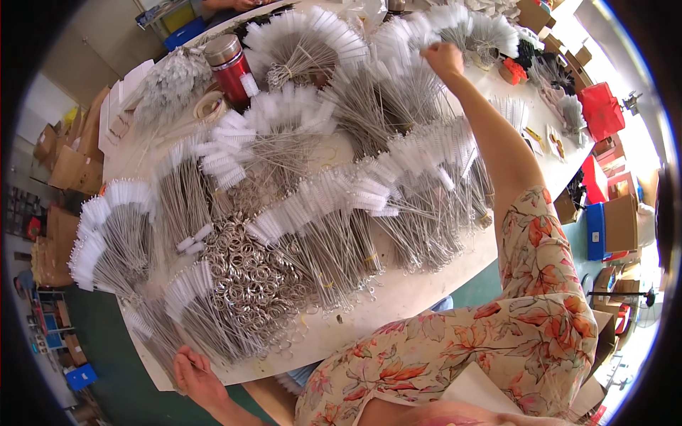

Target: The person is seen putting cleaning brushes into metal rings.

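Across the counter (398,302), brushes (320,206) look light, springy; I'd grip stems (341,248). Left hand (199,376), right hand (445,61): fingers curled, holding what, I can't tell.

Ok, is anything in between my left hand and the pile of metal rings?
Yes: at the picture's lower left, white-headed wire brushes lie between your left hand and the metal rings.

Found passable: bare strip of desk (426,280) along the near edge, right of the heaped metal rings (249,277). Found obstructed: middle, by close-packed bundles of brushes (320,202); far side left of centre, by upright red flask (233,77). Noted right forearm (491,131) crossing above.
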